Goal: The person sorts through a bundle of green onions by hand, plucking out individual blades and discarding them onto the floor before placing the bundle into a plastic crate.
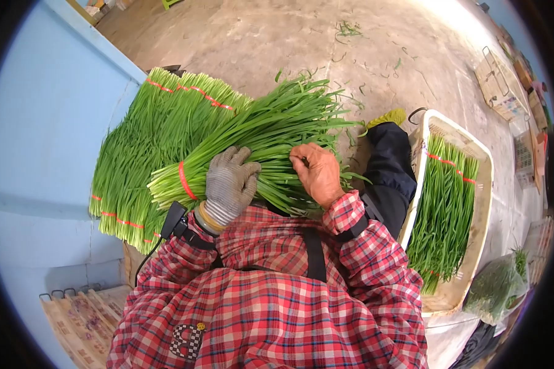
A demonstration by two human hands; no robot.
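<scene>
A bundle of garlic chives (271, 126) lies across my lap, its pale stem ends to the left and its loose green leaves fanned out to the right. A red band (186, 181) circles it near the stems. My left hand (231, 184), in a grey glove, is closed over the bundle just right of that band. My right hand (319, 175), bare, is over the leaves with thumb and forefinger pinched together; anything between the fingertips is too small to make out. Beside the held bundle, on the left, lies a pile of banded garlic chives (148, 129).
To my right stands a white plastic crate (490, 184) with banded garlic chives (442, 209) inside. A clear bag (495, 289) of greens sits past it. A blue wall (49, 123) closes off the left. Leaf scraps (349, 28) litter the floor ahead; another crate (501, 83) stands far right.
</scene>
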